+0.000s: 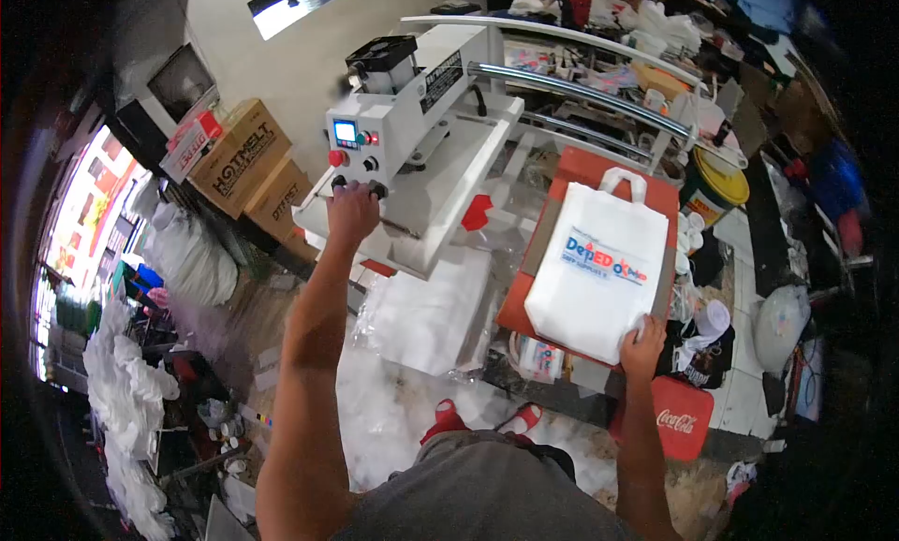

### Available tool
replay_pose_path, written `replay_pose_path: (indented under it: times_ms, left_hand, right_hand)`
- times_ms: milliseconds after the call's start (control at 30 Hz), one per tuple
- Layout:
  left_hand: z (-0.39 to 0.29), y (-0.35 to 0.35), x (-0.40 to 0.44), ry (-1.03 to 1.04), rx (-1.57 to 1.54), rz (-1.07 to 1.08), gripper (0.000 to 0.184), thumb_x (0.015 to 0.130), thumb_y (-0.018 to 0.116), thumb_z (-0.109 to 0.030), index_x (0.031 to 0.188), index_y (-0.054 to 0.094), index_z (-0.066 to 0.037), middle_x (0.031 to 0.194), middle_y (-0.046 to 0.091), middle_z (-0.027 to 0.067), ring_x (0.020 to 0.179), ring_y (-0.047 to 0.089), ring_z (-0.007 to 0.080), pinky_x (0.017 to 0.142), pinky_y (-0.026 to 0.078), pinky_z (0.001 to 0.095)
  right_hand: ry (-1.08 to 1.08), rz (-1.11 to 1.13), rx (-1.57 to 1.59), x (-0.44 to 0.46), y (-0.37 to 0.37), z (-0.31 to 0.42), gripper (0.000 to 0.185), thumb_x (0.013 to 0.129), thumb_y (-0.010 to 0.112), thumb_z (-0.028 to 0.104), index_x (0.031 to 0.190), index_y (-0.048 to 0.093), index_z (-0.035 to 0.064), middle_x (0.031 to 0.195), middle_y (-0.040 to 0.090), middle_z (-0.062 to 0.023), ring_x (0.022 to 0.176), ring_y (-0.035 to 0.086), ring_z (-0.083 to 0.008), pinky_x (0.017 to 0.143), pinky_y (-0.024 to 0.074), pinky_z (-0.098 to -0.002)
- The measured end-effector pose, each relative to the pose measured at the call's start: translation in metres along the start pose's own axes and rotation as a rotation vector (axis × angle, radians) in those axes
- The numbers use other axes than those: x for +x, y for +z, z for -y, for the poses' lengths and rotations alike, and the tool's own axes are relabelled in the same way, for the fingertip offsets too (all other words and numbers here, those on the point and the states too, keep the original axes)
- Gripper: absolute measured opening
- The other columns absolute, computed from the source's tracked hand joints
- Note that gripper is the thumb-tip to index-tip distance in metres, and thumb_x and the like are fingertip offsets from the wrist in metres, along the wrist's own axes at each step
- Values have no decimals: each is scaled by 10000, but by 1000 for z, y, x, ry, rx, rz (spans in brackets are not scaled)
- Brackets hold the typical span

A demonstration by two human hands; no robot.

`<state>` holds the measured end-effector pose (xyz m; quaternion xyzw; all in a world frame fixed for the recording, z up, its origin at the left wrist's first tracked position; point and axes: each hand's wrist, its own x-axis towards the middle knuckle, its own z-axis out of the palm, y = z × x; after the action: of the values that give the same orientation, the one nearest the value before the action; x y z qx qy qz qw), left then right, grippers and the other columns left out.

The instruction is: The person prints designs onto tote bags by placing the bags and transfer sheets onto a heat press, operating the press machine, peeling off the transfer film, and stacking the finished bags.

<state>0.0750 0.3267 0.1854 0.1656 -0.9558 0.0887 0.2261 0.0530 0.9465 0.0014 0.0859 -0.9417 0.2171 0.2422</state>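
My left hand (354,212) is wrapped round the black-ended handle (378,189) on the front of a white heat press (412,120). To the right, a white tote bag (585,302) lies flat on a red-orange press bed (522,302). Its loop handle (625,181) points away from me, and blue and red "DepED" lettering crosses its front. At the bag's near right corner is my right hand (642,344), its fingers bent and closed on the edge. The thumb and fingertips are small in view.
Plastic-wrapped white material (421,316) lies below the press. Cardboard boxes (241,157) stand at the left. A steel rail (581,96) runs behind the bed. On the right are a yellow-lidded bucket (717,181) and a red Coca-Cola item (681,419). My feet (448,415) are below.
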Motion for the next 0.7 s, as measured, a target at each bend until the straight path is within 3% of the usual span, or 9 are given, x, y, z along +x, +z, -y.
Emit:
replay_pose_path:
  times_ms: [100, 233, 267, 300, 433, 633, 700]
  left_hand:
    - [-48, -26, -15, 136, -32, -52, 235, 870, 580, -310, 955, 649, -102, 996, 631, 86, 1021, 556, 339, 896, 425, 514]
    - [-94, -24, -25, 307, -288, -102, 180, 838, 635, -265, 931, 639, -111, 943, 632, 79, 977, 554, 320, 862, 411, 495]
    - [-103, -10, -25, 384, -428, -61, 152, 838, 645, -226, 924, 632, -101, 907, 636, 81, 917, 570, 320, 837, 412, 488]
    - [-119, -18, -29, 406, -353, -20, 153, 847, 642, -210, 946, 629, -94, 882, 636, 84, 874, 583, 320, 830, 419, 472]
    - [-180, -42, -47, 487, -476, -51, 209, 857, 651, -240, 994, 623, -85, 881, 628, 91, 866, 582, 314, 800, 419, 453]
    - [-250, -59, -68, 605, -615, -64, 233, 861, 669, -286, 924, 598, -73, 863, 612, 93, 853, 573, 305, 763, 404, 434]
    - [-272, -62, -71, 626, -660, -79, 253, 861, 670, -298, 942, 595, -70, 874, 611, 95, 863, 571, 299, 768, 400, 433]
  right_hand:
    - [50, 18, 18, 2, 0, -3, 429, 824, 577, 101, 1214, 529, -71, 1278, 507, -256, 1224, 460, -443, 1053, 361, -523]
    - [-21, -10, 41, 5, -2, -5, 399, 799, 587, 96, 1155, 549, -79, 1222, 518, -294, 1174, 482, -457, 1034, 376, -520]
    - [1, 86, 41, 9, -14, 1, 404, 788, 591, 93, 1152, 547, -76, 1219, 513, -306, 1172, 482, -467, 1033, 383, -510]
    - [10, 3, 90, 4, -8, -1, 418, 790, 592, 103, 1161, 537, -80, 1218, 509, -311, 1174, 477, -474, 1037, 383, -509]
    - [24, 2, 67, 7, -10, -3, 412, 806, 585, 107, 1179, 545, -66, 1221, 520, -256, 1179, 478, -428, 1055, 369, -508]
    - [77, 16, 100, 12, -14, -12, 388, 797, 610, 107, 1159, 574, -29, 1223, 536, -220, 1170, 491, -407, 1026, 385, -507]
    - [111, -103, 127, 28, -30, -6, 337, 791, 633, 104, 1112, 601, 6, 1205, 559, -182, 1167, 500, -388, 1002, 400, -501]
